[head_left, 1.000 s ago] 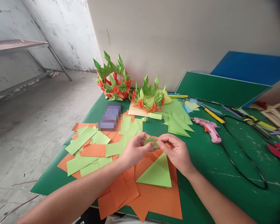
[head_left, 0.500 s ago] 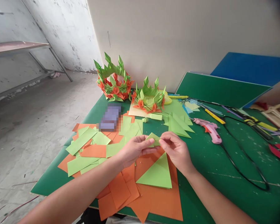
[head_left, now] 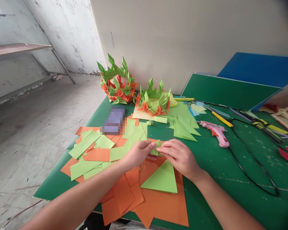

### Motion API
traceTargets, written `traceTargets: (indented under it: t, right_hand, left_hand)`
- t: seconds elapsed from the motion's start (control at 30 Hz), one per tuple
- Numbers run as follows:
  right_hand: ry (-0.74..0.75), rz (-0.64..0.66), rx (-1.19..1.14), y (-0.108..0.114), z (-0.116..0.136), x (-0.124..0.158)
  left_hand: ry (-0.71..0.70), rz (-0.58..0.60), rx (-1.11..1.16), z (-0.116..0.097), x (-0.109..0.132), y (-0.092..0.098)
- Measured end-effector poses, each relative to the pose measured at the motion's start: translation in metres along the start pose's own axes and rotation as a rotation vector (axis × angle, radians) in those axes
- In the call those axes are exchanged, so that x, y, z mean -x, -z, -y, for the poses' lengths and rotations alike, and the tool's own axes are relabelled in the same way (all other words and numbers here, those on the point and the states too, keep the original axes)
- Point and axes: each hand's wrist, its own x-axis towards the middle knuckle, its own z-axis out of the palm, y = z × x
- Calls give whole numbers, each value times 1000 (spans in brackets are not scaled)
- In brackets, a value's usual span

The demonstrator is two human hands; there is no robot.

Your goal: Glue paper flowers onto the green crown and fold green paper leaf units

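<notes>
Both hands meet over the middle of the green tabletop (head_left: 220, 166), pinching a small folded light-green paper piece (head_left: 156, 148) between them. The left hand (head_left: 139, 154) grips its left edge with thumb and fingertips, and the right hand (head_left: 180, 156) is closed on its right side, fingers curled over the top. The piece sits low, just above the orange paper sheets (head_left: 163, 206), near the tip of a flat light-green triangle (head_left: 162, 179) lying on them. Cut light-green strips (head_left: 85, 145) are scattered to the left. Farther back stand an orange-and-green paper wreath (head_left: 116, 83) and a smaller paper crown (head_left: 153, 99). A pink glue gun (head_left: 217, 132) lies to the right, well apart.
</notes>
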Motion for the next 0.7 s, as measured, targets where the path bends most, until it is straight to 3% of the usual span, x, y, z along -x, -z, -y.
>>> traceTargets:
  t: [0.4,0.7]
  right_hand:
    - [-58,39,-34,1,2,-1]
    - [-75,43,-8,0,6,-2]
  left_hand:
    - [-39,45,-136,11,-4,3]
    - [-62,34,-135,7,-1,1]
